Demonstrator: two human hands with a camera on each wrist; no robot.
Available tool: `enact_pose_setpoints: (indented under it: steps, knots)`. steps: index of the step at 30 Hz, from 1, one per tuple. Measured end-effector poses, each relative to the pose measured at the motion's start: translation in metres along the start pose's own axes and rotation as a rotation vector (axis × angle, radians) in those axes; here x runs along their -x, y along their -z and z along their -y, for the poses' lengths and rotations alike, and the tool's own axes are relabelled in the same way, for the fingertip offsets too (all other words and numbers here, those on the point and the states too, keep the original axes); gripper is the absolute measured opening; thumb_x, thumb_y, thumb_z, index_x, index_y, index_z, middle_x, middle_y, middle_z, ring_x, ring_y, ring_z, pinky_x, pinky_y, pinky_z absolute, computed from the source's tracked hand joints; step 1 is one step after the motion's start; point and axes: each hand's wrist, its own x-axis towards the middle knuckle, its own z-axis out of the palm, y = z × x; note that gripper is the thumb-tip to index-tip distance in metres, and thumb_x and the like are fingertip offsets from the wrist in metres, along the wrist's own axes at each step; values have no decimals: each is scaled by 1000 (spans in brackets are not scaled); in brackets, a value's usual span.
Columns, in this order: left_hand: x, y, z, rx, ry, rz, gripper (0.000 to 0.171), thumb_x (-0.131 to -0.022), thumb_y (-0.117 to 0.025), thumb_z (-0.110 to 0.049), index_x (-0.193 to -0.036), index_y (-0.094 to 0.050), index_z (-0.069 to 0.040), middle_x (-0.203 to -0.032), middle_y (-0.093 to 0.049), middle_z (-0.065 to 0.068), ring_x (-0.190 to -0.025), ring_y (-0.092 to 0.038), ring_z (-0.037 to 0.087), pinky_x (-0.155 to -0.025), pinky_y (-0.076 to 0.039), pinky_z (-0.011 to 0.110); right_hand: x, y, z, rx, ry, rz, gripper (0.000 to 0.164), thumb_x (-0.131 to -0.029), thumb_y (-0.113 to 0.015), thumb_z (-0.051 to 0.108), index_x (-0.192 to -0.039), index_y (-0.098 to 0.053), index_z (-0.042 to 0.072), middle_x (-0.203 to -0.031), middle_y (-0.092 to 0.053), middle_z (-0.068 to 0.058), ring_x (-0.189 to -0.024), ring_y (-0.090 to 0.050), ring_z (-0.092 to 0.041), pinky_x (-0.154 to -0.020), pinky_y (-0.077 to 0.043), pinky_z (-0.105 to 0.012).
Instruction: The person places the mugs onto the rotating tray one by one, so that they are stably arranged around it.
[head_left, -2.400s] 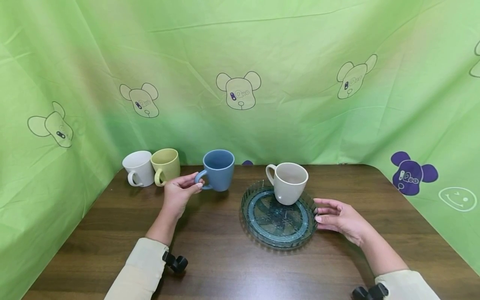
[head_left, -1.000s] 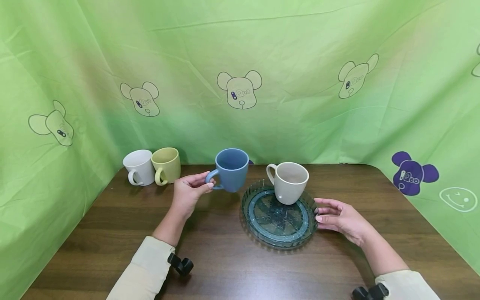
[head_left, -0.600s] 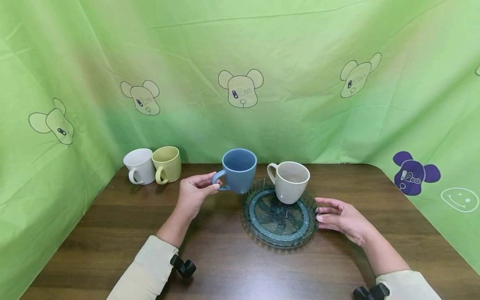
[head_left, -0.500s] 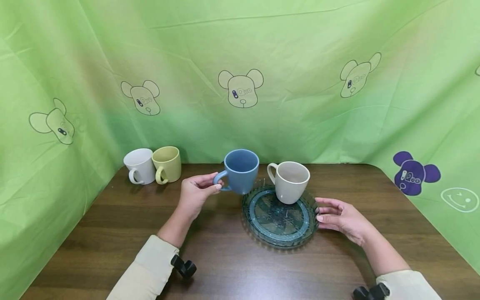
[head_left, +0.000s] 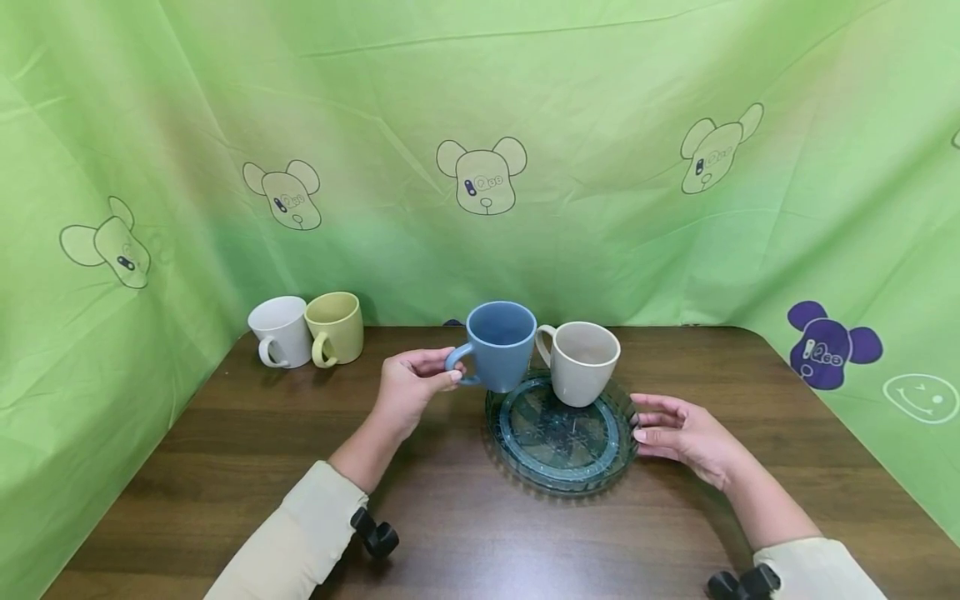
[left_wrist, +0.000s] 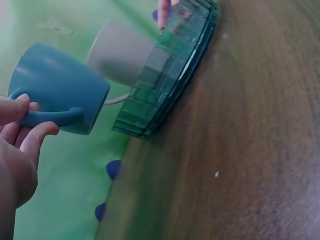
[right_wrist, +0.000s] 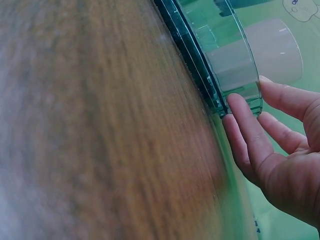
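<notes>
My left hand point(head_left: 411, 387) pinches the handle of a blue mug point(head_left: 501, 354), held upright over the left rear rim of a round, see-through blue-green tray point(head_left: 558, 454). In the left wrist view the blue mug point(left_wrist: 60, 85) hangs above the table level, thumb and fingers at its handle. A beige mug point(head_left: 583, 367) stands on the back part of the tray, handle turned left toward the blue one. My right hand point(head_left: 686, 437) rests its fingertips against the tray's right outer wall; the right wrist view shows these fingers point(right_wrist: 252, 132) fairly straight along the wall point(right_wrist: 250, 65).
A white mug point(head_left: 281, 332) and a yellow mug point(head_left: 335, 327) stand side by side at the table's back left, handles facing front. A green printed cloth point(head_left: 480, 258) hangs behind and at the sides of the brown wooden table point(head_left: 450, 533).
My left hand has carried the blue mug rightward, from beside the yellow mug to over the tray's left rear rim. The right hand, tray and beige mug have stayed in place.
</notes>
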Motion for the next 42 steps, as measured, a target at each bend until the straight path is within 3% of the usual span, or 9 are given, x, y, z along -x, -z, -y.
enact_pose_setpoints:
  steps: [10, 33, 42]
  knots:
    - [-1, -10, 10, 6, 41, 31, 34, -77, -72, 17, -110, -67, 13, -87, -73, 18, -80, -72, 21, -73, -60, 36, 0, 0, 2, 5, 1, 2, 46, -89, -62, -11, -118, -62, 24, -107, -59, -10, -91, -66, -18, -81, -59, -36]
    - [2, -20, 38, 0, 99, 18, 35, -75, -72, 19, -110, -66, 15, -90, -71, 25, -78, -72, 20, -70, -61, 35, 2, -1, 1, -3, -19, -6, 45, -88, -63, -10, -124, -60, 17, -108, -59, -10, -95, -64, -17, -83, -58, -36]
    - [0, -24, 41, -80, 95, 41, 32, -76, -73, 17, -107, -67, 13, -92, -71, 23, -80, -71, 20, -75, -60, 35, 2, -1, 1, 2, -11, -10, 45, -88, -63, -11, -121, -60, 19, -108, -59, -11, -94, -64, -17, -83, -58, -36]
